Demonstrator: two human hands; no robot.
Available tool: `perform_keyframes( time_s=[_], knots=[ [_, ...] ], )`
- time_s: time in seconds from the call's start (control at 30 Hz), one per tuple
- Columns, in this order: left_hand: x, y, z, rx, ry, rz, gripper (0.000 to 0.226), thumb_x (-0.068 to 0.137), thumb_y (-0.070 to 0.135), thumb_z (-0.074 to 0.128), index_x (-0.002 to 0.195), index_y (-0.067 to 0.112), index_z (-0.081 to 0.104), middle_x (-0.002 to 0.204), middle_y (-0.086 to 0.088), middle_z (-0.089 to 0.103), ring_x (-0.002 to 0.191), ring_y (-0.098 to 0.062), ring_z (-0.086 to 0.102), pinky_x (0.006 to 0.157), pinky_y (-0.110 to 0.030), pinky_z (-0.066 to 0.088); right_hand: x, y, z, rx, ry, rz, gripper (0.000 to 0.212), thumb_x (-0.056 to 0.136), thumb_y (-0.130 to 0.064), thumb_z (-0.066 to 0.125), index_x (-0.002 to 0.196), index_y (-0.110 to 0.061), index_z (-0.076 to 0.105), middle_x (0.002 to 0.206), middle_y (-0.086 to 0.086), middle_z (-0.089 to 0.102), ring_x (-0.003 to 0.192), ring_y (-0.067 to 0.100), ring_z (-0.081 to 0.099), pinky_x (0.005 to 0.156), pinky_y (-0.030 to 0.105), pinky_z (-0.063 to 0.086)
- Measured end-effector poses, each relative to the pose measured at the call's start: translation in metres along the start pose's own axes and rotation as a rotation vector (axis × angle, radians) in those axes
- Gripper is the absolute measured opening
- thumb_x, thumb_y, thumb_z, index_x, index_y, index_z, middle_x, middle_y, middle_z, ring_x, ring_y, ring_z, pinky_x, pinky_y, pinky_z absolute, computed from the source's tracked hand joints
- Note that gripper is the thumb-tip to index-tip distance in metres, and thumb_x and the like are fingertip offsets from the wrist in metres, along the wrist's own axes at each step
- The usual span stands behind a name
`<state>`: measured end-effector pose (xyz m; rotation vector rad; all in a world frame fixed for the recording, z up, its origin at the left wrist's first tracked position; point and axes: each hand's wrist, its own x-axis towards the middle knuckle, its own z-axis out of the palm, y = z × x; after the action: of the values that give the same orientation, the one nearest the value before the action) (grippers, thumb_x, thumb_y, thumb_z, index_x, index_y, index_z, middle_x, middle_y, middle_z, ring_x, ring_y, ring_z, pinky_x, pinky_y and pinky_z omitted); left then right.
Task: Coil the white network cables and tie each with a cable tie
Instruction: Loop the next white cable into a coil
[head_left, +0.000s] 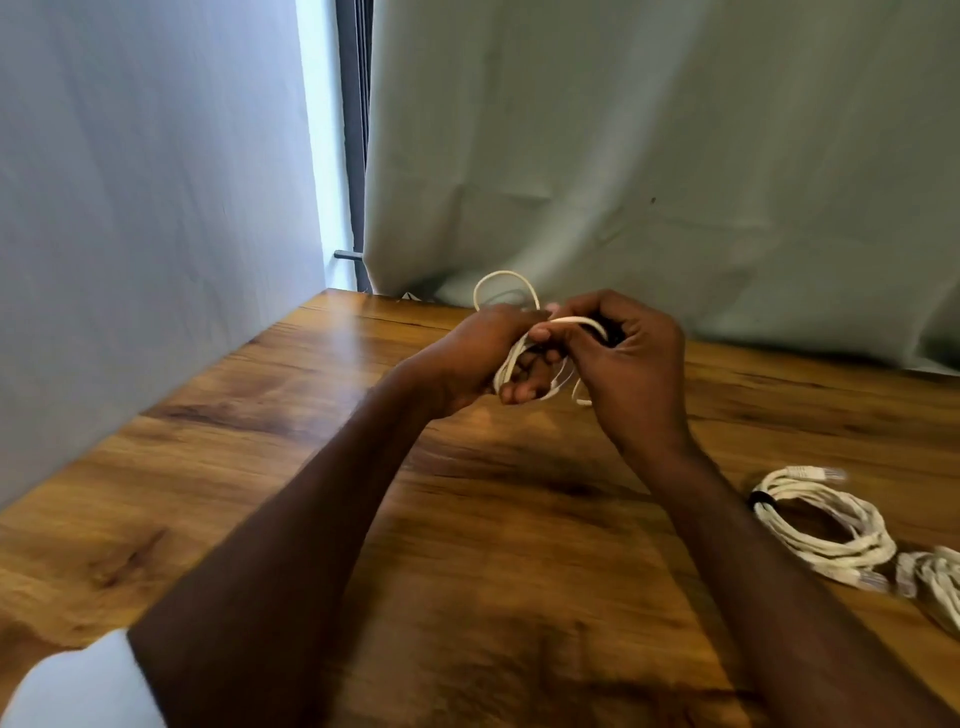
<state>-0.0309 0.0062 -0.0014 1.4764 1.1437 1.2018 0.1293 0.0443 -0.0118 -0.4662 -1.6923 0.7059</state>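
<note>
Now both hands, the left hand (470, 358) and right hand (631, 358), are curled round the loose cable (511, 291) above the bench (260, 447), far beyond the tied coil (826, 525), and a slack grip could let its loops spring apart.

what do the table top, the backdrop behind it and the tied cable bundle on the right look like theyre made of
Table top: wood or a wood-look laminate, with brown grain, dark knots and a soft sheen; which one is unclear.
Backdrop: pale woven cloth, matte, with hanging creases and folds.
Tied cable bundle: white plastic-jacketed cable, probably PVC, smooth, clear plugs at its ends, with a dark band around it, material unclear.
</note>
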Motion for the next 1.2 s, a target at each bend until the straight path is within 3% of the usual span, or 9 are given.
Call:
perform_keyframes(
  time_s=[0.17, 0.3, 0.43, 0.57, 0.67, 0.77, 0.9, 1.07, 1.2],
  knots=[
    [0.000, 0.009, 0.001, -0.403, -0.174, 0.031, 0.049, 0.115, 0.036, 0.031, 0.088, 0.004, 0.057, 0.045, -0.003, 0.048, 0.035, -0.010, 0.042, 0.042, -0.018, 0.037, 0.011, 0.005, -0.013, 0.182, 0.076, 0.214, 0.003, 0.095, -0.008, 0.070, 0.095, -0.007, 0.073, 0.081, 0.001, 0.073, 0.074, 0.014, 0.067, 0.067, 0.028, 0.057],
    [0.001, 0.011, 0.002, -0.589, -0.248, 0.040, 0.041, 0.114, 0.034, 0.034, 0.089, 0.008, 0.053, 0.044, 0.003, 0.045, 0.033, -0.006, 0.036, 0.038, -0.016, 0.035, 0.011, 0.011, -0.009, 0.263, 0.073, 0.335, 0.027, 0.103, -0.027, 0.062, 0.098, -0.002, 0.073, 0.066, 0.011, 0.056, 0.047, 0.012, 0.049, 0.042, 0.023, 0.041],
    [0.006, 0.007, 0.002, -0.838, -0.295, 0.113, 0.034, 0.114, 0.032, 0.032, 0.093, 0.012, 0.050, 0.048, 0.006, 0.051, 0.035, -0.003, 0.045, 0.039, -0.015, 0.036, 0.005, 0.020, -0.002, 0.057, 0.006, 0.373, 0.036, 0.109, -0.024, 0.050, 0.086, -0.005, 0.070, 0.052, 0.004, 0.053, 0.038, 0.014, 0.042, 0.041, 0.020, 0.030],
    [0.012, 0.007, -0.004, -1.187, -0.120, 0.210, 0.034, 0.108, 0.026, 0.041, 0.086, 0.007, 0.058, 0.061, -0.001, 0.062, 0.046, -0.010, 0.060, 0.043, -0.021, 0.049, -0.009, 0.022, 0.015, -0.355, -0.261, 0.282, 0.045, 0.109, -0.031, 0.046, 0.072, -0.020, 0.068, 0.048, -0.010, 0.058, 0.048, 0.006, 0.053, 0.056, 0.030, 0.038],
    [0.011, 0.004, -0.012, -1.236, 0.070, 0.271, 0.044, 0.114, 0.027, 0.038, 0.088, 0.003, 0.063, 0.083, -0.012, 0.076, 0.067, -0.020, 0.076, 0.056, -0.026, 0.061, -0.018, 0.018, 0.026, -0.545, -0.457, 0.174, 0.050, 0.108, -0.043, 0.046, 0.070, -0.021, 0.069, 0.064, -0.008, 0.065, 0.064, 0.006, 0.060, 0.069, 0.037, 0.048],
    [0.008, 0.005, -0.022, -1.046, 0.205, 0.308, 0.039, 0.116, 0.029, 0.034, 0.092, 0.006, 0.056, 0.099, -0.019, 0.079, 0.084, -0.027, 0.080, 0.068, -0.027, 0.065, -0.025, 0.014, 0.031, -0.610, -0.559, 0.103, 0.049, 0.104, -0.052, 0.049, 0.068, -0.024, 0.065, 0.067, -0.006, 0.062, 0.065, 0.011, 0.059, 0.069, 0.043, 0.053],
    [0.010, -0.004, -0.024, -0.382, 0.425, 0.276, 0.041, 0.117, 0.034, 0.029, 0.097, 0.007, 0.052, 0.090, -0.023, 0.078, 0.074, -0.028, 0.077, 0.061, -0.027, 0.059, -0.026, 0.007, 0.034, -0.617, -0.657, -0.026, 0.044, 0.105, -0.051, 0.050, 0.071, -0.025, 0.063, 0.066, -0.007, 0.058, 0.062, 0.009, 0.054, 0.062, 0.038, 0.049],
    [0.009, -0.011, -0.022, -0.006, 0.415, 0.222, 0.044, 0.116, 0.033, 0.032, 0.091, 0.006, 0.056, 0.061, -0.011, 0.069, 0.045, -0.017, 0.057, 0.047, -0.026, 0.044, -0.018, -0.005, 0.024, -0.504, -0.410, -0.204, 0.035, 0.095, -0.046, 0.064, 0.064, -0.030, 0.063, 0.055, -0.012, 0.055, 0.050, 0.007, 0.051, 0.049, 0.033, 0.041],
    [0.003, -0.014, -0.013, 0.078, 0.284, 0.212, 0.050, 0.113, 0.029, 0.043, 0.074, 0.014, 0.070, 0.055, -0.007, 0.059, 0.045, -0.025, 0.051, 0.044, -0.030, 0.038, -0.009, -0.018, 0.010, -0.160, -0.200, -0.026, 0.027, 0.092, -0.029, 0.077, 0.066, -0.027, 0.070, 0.059, -0.014, 0.068, 0.055, 0.004, 0.064, 0.055, 0.027, 0.047]
  ],
)
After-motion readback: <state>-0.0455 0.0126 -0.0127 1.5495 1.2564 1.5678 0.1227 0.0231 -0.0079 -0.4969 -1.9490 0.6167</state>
